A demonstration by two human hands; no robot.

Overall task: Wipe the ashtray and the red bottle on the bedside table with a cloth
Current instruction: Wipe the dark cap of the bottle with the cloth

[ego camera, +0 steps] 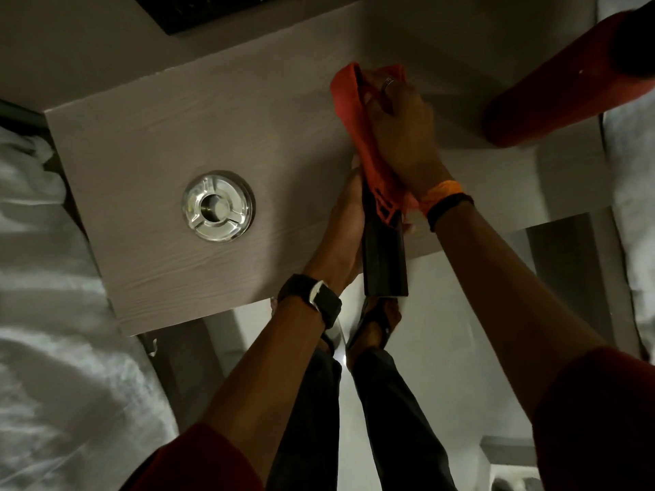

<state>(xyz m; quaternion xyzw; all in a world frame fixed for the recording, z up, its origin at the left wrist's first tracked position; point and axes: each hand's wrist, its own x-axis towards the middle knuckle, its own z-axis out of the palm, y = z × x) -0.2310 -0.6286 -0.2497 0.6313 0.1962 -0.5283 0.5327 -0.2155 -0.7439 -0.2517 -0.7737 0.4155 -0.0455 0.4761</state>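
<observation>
Your left hand (pixel 345 221) is wrapped around the lower part of a dark, tall bottle (pixel 384 256), steadying it so it cannot turn or slip. Your right hand (pixel 400 132) is closed over the orange-red cloth (pixel 349 101), pressing it around the bottle's upper part; that grip looks suited to rubbing along the body. The bottle reads almost black in this dim light, so you cannot be sure of its colour, though it is probably the red bottle from the task. It is held over the near edge of the bedside table (pixel 177 136), and whether its base touches the top cannot be told.

To the left of your hands, well apart, the metal ashtray (pixel 218 206) sits flat on the table, untouched, ready for its turn or already done; you cannot tell which. Beyond your right hand, a large red cylinder (pixel 553 90) crosses the upper right corner; what it is remains unclear. White bedding (pixel 42 278) lies further left of the table.

No brand, label or writing can be read on any of the 2 task items or the cloth.
</observation>
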